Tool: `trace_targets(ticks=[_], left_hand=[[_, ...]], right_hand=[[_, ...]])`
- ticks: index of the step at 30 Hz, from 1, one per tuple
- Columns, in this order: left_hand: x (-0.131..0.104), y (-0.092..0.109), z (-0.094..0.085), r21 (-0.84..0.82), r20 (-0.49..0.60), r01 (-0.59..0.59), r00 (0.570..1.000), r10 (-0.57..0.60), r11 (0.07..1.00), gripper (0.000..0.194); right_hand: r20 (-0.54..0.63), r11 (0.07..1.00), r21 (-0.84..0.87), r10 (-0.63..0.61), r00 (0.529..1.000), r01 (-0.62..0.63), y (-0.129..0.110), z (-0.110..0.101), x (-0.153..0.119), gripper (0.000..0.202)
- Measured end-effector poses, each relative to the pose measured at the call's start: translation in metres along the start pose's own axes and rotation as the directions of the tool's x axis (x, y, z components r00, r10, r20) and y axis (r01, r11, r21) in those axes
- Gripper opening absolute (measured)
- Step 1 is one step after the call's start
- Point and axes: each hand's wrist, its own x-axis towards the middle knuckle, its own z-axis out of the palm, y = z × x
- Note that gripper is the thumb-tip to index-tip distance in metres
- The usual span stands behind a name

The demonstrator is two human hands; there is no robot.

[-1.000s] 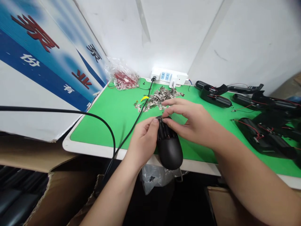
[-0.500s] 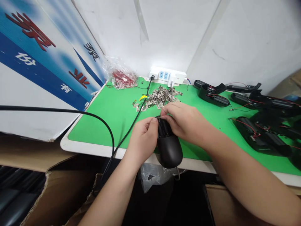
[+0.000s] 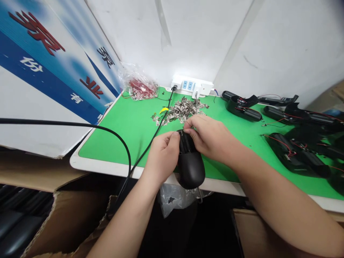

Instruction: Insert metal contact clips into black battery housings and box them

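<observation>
A black plastic housing (image 3: 191, 172) with a rounded lower end and an open slotted compartment at its top is held over the front edge of the table. My left hand (image 3: 164, 150) is closed around its left side, thumb pressed near the upper rim. At the top end, my right hand (image 3: 208, 138) has thumb and forefinger pinched together over the compartment. Whatever lies between those fingertips is too small or hidden to name. Just beyond my hands, a pile of small metal contact pieces (image 3: 184, 109) lies on the green mat (image 3: 107, 143), with a yellow piece (image 3: 163, 110) beside it.
Several black housings with red wires (image 3: 295, 154) crowd the right side. At the back stand a white power strip (image 3: 192, 85) and a plastic bag of red wires (image 3: 141, 87). A black cable (image 3: 152, 143) crosses the mat. Cardboard boxes (image 3: 67, 222) sit below.
The housing's lower end has swung slightly left and up. Both hands keep nearly the same hold, with the right fingertips still at the top end.
</observation>
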Motion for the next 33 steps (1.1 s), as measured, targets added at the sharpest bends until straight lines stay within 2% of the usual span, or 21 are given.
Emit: trace_targets(ticks=[5,12,15,19,23,27,33], left_hand=[[0.0,0.001,0.0,-0.055,0.022,-0.009,1.0,0.011,0.998,0.034],[0.001,-0.001,-0.002,-0.011,0.057,-0.013,0.998,0.013,1.0,0.032],[0.001,-0.003,-0.002,-0.093,0.09,-0.01,0.996,0.018,0.996,0.03],[0.002,-0.007,-0.002,-0.186,0.068,0.006,0.998,0.006,0.983,0.031],[0.003,-0.008,-0.002,-0.209,0.052,-0.003,0.999,0.014,0.978,0.033],[0.002,-0.009,-0.003,-0.241,0.086,0.039,0.996,-0.019,0.97,0.031],[0.002,-0.011,-0.003,-0.181,0.114,0.034,0.993,-0.014,0.983,0.033]], right_hand=[[0.019,0.999,0.035,-0.01,1.0,0.009,0.0,-0.001,-0.001,0.016],[0.131,0.994,0.019,-0.107,0.986,0.105,-0.005,-0.009,-0.002,0.018],[0.113,0.992,0.07,-0.109,0.988,0.101,-0.005,-0.011,-0.004,0.019],[0.057,0.977,0.198,-0.093,0.994,0.08,0.0,-0.015,-0.006,0.014],[0.021,0.957,0.246,-0.162,0.987,0.152,0.003,-0.022,-0.007,0.014],[0.065,0.945,0.259,-0.223,0.973,0.199,0.004,-0.027,-0.007,0.014],[0.211,0.93,0.334,-0.234,0.949,0.155,0.007,-0.03,-0.008,0.017]])
